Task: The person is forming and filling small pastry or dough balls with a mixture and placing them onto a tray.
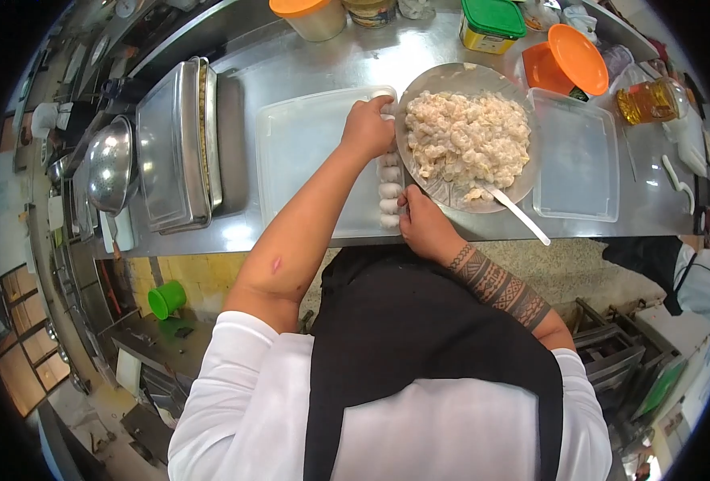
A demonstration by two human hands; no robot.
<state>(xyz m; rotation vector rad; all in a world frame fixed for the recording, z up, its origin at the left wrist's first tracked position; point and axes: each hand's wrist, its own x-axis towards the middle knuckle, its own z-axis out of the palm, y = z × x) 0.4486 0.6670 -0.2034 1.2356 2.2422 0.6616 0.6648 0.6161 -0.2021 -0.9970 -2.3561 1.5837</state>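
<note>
A shallow translucent plastic tray (306,126) lies on the steel counter in front of me. Several small white rounded pieces (391,191) stand in a row along its right side. My left hand (368,127) is over the upper part of that row, fingers bent at the pieces; whether it grips one is hidden. My right hand (425,222) is at the lower right edge of the tray, beside the row, its fingers curled; what they hold cannot be seen. Just right of the row, a round metal bowl (430,78) holds a pale, chunky peeled-shrimp-like mixture (469,138) with a white plastic utensil (523,219) in it.
Stacked lidded metal pans (168,144) and a metal colander (109,162) stand at the left. Right of the bowl lies another translucent tray or lid (577,159). Orange plastic containers (577,60), a green-lidded tub (492,27) and a bottle of yellow oil (646,102) stand farther back.
</note>
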